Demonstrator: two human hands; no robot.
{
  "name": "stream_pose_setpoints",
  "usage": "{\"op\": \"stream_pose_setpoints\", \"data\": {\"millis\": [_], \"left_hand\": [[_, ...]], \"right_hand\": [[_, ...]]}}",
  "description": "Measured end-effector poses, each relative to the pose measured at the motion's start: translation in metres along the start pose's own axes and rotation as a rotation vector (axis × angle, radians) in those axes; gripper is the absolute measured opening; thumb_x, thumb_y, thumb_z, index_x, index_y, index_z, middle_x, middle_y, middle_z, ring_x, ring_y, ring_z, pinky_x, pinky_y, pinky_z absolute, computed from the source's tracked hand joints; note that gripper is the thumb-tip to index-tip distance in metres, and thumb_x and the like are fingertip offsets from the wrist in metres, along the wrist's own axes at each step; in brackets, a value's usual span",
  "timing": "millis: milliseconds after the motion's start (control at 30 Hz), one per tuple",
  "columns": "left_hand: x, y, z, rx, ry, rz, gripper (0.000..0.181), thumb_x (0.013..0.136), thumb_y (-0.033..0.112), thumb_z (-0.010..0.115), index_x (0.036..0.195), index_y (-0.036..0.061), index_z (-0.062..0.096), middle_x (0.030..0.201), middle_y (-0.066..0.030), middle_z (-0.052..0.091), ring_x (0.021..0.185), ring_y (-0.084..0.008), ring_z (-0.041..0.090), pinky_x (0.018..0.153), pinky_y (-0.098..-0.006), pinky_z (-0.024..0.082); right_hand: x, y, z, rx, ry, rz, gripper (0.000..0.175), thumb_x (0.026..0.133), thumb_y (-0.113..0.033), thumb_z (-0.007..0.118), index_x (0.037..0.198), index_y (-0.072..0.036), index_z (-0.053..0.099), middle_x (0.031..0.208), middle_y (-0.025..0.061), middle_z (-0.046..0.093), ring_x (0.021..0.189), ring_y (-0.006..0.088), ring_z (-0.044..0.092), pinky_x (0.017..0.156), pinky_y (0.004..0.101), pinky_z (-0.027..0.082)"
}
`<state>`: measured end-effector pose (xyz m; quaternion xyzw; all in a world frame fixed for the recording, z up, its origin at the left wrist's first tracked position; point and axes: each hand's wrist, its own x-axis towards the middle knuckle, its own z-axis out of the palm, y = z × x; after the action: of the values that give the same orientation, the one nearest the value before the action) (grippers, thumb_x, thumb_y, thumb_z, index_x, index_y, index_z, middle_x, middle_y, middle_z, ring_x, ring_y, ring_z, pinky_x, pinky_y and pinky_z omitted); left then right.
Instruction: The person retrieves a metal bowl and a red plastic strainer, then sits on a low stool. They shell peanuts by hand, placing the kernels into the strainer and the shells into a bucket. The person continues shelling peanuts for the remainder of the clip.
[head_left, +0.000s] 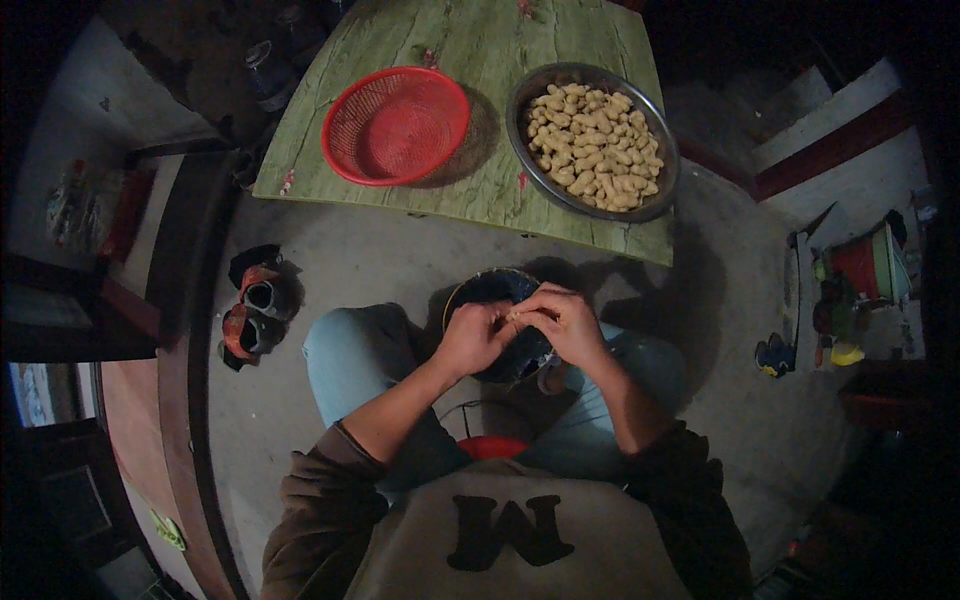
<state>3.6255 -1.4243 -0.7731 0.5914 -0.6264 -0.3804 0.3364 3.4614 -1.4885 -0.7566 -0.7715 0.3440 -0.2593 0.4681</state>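
Note:
My left hand (474, 335) and my right hand (564, 324) meet fingertip to fingertip above a dark bucket (491, 367) between my knees. A small pale peanut (514, 316) is pinched between them, mostly hidden by the fingers. On the table beyond, a metal basin (670, 174) holds a heap of unshelled peanuts (592, 146). To its left stands a red plastic basket (397, 135) with mesh sides and nothing seen in it. The bucket's contents are too dark to make out.
The green wood-patterned table (480, 206) has its near edge just past the bucket. A pair of red and grey shoes (251, 311) lies on the floor at left, and dark footwear (775, 355) at right. Part of something red (491, 448) shows beneath me.

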Motion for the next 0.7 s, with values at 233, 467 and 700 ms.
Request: {"op": "stream_pose_setpoints", "data": {"millis": [233, 467, 700], "left_hand": [[-0.003, -0.005, 0.006, -0.226, -0.062, -0.066, 0.019, 0.088, 0.02, 0.057, 0.095, 0.0027, 0.061, 0.072, -0.004, 0.059, 0.061, -0.0107, 0.053, 0.057, -0.0275, 0.044], [0.001, -0.011, 0.011, -0.718, -0.174, -0.148, 0.024, 0.094, 0.025, 0.048, 0.096, 0.003, 0.058, 0.078, -0.0024, 0.058, 0.062, -0.0083, 0.052, 0.059, -0.0234, 0.045], [0.007, -0.009, 0.008, -0.931, -0.283, -0.208, 0.031, 0.096, 0.031, 0.04, 0.099, 0.0038, 0.053, 0.083, -0.0072, 0.061, 0.066, -0.0119, 0.058, 0.066, -0.0255, 0.049]], "right_hand": [[-0.001, 0.014, 0.004, 0.284, -0.004, 0.139, 0.006, 0.079, 0.001, 0.062, 0.084, 0.002, 0.066, 0.077, 0.0053, 0.059, 0.073, 0.0115, 0.058, 0.065, 0.0228, 0.046], [-0.001, 0.01, 0.005, 0.665, 0.039, 0.31, 0.011, 0.085, -0.007, 0.059, 0.09, 0.002, 0.062, 0.081, 0.005, 0.061, 0.068, 0.0105, 0.057, 0.062, 0.0251, 0.047], [0.002, 0.009, -0.003, 0.532, -0.007, 0.275, 0.011, 0.087, -0.005, 0.055, 0.092, 0.002, 0.06, 0.08, 0.0061, 0.061, 0.065, 0.0102, 0.057, 0.062, 0.025, 0.047]]}}
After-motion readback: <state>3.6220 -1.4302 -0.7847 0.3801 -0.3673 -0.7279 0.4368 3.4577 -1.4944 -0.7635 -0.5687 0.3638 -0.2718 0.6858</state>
